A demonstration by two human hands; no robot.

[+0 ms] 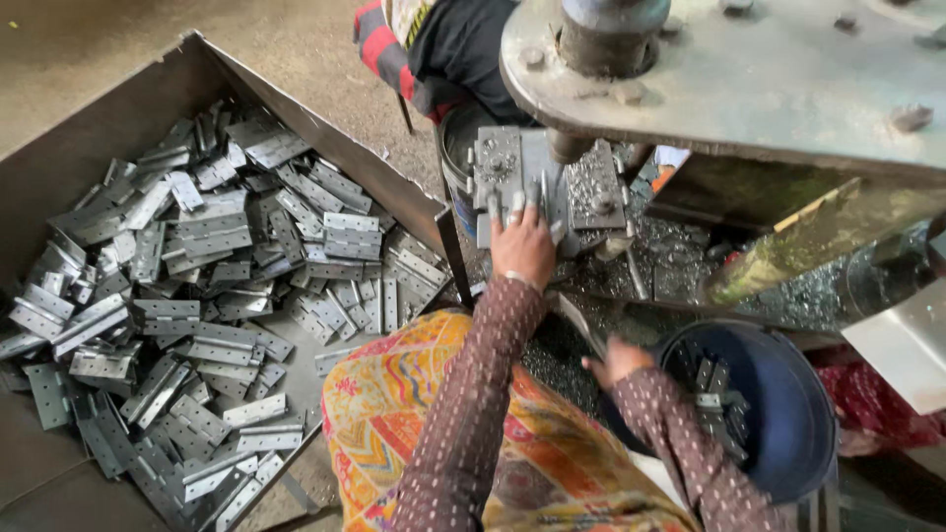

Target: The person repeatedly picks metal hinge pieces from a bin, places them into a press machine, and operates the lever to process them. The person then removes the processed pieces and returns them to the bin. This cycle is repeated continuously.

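While the left hand [522,246] lies flat with fingers spread on a metal hinge plate [512,172] under the press head [611,34], seemingly pinning it in position, the right hand [616,360] hangs half curled at the rim of a dark blue bucket [788,414] that holds a few hinges; whether it grips anything I cannot tell. At the person's left, within easy reach, a large metal tray [118,108] holds a heap of grey hinges [197,296], and metal shavings [680,256] litter the machine bed.
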